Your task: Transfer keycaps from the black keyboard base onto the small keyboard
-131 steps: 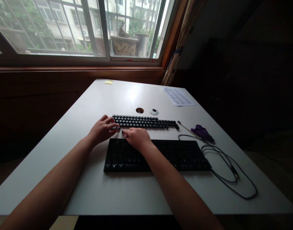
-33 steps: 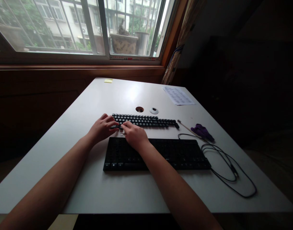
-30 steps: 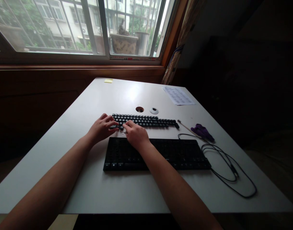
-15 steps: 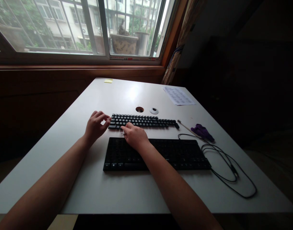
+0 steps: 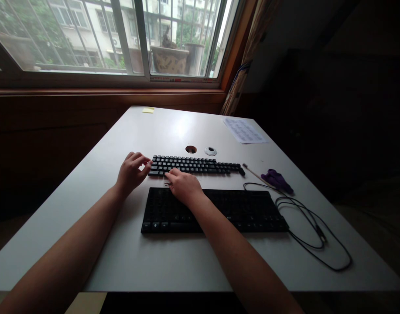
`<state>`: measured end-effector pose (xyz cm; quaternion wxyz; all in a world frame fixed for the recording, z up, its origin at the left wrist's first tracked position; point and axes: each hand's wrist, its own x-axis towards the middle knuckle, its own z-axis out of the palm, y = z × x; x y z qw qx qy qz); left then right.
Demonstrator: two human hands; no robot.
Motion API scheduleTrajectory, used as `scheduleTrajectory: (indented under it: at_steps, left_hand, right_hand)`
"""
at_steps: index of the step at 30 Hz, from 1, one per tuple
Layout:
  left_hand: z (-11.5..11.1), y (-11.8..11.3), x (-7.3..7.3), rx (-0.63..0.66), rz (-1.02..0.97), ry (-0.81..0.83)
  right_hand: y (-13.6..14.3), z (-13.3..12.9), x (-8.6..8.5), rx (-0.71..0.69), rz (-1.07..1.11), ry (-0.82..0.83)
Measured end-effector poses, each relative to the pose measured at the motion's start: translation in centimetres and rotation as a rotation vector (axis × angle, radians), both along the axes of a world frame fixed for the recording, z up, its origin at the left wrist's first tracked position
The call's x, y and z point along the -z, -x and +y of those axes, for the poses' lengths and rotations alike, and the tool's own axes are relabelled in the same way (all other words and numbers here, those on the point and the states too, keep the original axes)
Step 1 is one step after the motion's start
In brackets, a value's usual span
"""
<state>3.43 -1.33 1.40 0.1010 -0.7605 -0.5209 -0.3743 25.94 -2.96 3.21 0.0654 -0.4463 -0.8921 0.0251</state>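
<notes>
Black keycaps (image 5: 189,165) lie in close rows on the white desk, forming a long block. At the block's left end is my left hand (image 5: 133,169), with thumb and index fingertip close together against the end keycaps. Whether a keycap is between them I cannot tell. My right hand (image 5: 184,185) is closed, its index fingertip at the block's front row. A thin metal wire piece (image 5: 167,183) pokes out from under its fingers; the rest is hidden. Below that hand and forearm lies a black keyboard (image 5: 245,211), with keycaps visible along its front row.
A black cable (image 5: 317,248) loops right of the keyboard. A purple cloth (image 5: 276,180) and a thin stick-like brush (image 5: 255,173) lie nearby. Behind the keycaps are a round desk hole (image 5: 191,149) and its cover ring (image 5: 210,151). Papers (image 5: 244,131) and a yellow note (image 5: 148,110) lie farther back.
My right hand has shifted very slightly at the front row of keycaps. My left hand stays at the left end of the rows.
</notes>
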Motion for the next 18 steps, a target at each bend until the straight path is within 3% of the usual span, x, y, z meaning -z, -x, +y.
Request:
scheduleTrajectory:
  at_steps: [12, 18]
  left_hand:
    - [-0.16, -0.20, -0.19, 0.040, 0.017, -0.007]
    - [-0.17, -0.31, -0.09, 0.133, 0.102, 0.026]
  right_hand:
    - [0.13, -0.21, -0.45, 0.004, -0.024, 0.011]
    - [0.07, -0.26, -0.61, 0.030, -0.023, 0.008]
